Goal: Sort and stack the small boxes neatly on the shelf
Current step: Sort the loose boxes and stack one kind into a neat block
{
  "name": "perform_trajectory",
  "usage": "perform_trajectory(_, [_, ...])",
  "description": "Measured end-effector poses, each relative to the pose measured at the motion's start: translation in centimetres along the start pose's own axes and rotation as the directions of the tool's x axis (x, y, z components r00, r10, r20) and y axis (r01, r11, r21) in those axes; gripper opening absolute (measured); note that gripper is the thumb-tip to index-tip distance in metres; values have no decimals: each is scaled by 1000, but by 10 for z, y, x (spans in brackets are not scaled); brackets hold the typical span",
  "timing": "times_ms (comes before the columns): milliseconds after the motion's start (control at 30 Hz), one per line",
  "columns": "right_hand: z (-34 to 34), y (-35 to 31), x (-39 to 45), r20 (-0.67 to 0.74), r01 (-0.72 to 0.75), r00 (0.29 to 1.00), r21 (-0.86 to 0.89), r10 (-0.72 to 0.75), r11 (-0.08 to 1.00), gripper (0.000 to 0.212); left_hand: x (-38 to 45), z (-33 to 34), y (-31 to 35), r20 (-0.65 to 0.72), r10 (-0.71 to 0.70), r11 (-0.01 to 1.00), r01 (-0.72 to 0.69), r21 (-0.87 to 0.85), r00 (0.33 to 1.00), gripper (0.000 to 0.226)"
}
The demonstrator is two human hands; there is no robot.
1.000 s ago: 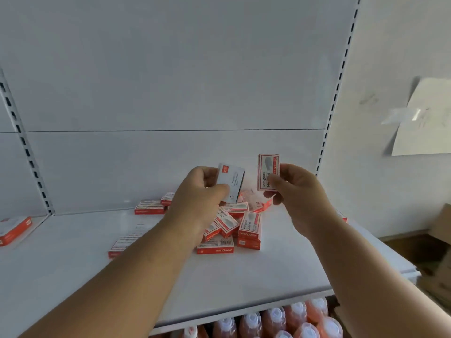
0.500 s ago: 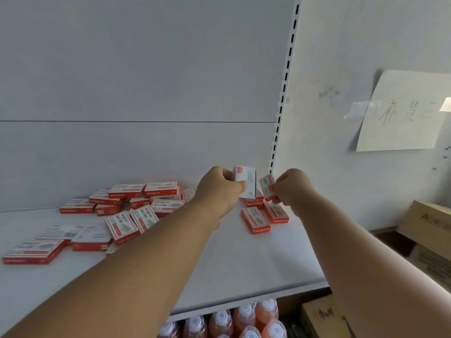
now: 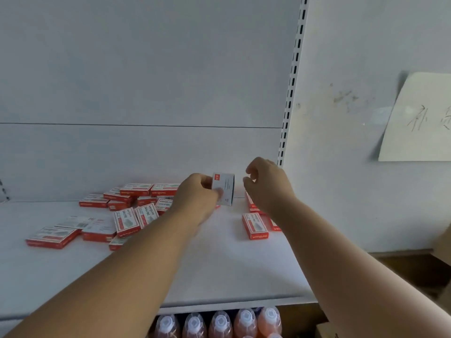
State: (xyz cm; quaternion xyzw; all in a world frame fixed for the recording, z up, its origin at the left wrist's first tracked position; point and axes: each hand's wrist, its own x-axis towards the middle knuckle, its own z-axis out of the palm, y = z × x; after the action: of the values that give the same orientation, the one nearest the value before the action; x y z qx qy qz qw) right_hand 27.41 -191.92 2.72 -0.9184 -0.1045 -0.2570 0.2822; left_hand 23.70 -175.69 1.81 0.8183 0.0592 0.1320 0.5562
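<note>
Head view: your hands over the shelf (image 3: pixel 231 272) of small boxes.

Your left hand (image 3: pixel 195 201) pinches one white-faced box (image 3: pixel 224 189) upright above the shelf's back right part. Your right hand (image 3: pixel 266 186) hovers just beside it, fingers loosely curled, holding nothing. Red boxes (image 3: pixel 127 222) lie scattered to the left; a few more (image 3: pixel 255 225) lie under your right wrist.

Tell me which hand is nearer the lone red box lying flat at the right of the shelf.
Right. The right hand hovers just above and behind the red box; the left hand, holding a white box, is farther left.
</note>
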Motion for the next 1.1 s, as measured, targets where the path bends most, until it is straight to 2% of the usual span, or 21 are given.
perform_trajectory(133, [13, -68, -11, -93, 217, 974, 135, -205, 967, 11, -6, -69, -14, -125, 46, 997, -37, 71, 991, 12])
perform_trajectory(333, [59, -191, -28, -40, 403, 913, 225, -405, 887, 14, -14, -207, -65, -224, -1, 1000, 2, 8, 974, 17])
perform_trajectory(433, [94, -249, -34, -30, 448, 889, 252, -456, 858, 14, -11, -282, -96, -267, -39, 999, 38, -10, 963, 16])
perform_trajectory(533, [131, -302, -38, 3, 432, 893, 264, -449, 862, 13, 1, -353, -129, -345, -18, 973, 96, 212, 939, 14])
perform_trajectory(600, [157, -334, -39, 28, 423, 896, 250, -443, 871, 10, 14, -390, -147, -358, 9, 913, 138, 383, 934, 14])
perform_trajectory(767, [203, -379, -38, 63, 359, 922, 235, -382, 903, 6, 66, -432, -175, -245, -11, 694, 184, 696, 969, 15])
perform_trajectory(933, [216, -382, -30, 89, 286, 947, 197, -308, 938, 7, 100, -432, -185, -185, 46, 573, 125, 810, 982, 11])
perform_trajectory(1033, [212, -374, -28, 133, 240, 955, 179, -265, 954, 8, 96, -426, -182, -162, 107, 578, 72, 813, 981, 6])
perform_trajectory(1100, [207, -365, -26, 141, 201, 964, 166, -224, 966, 8, 90, -415, -175, -94, 196, 595, -42, 803, 976, 16])
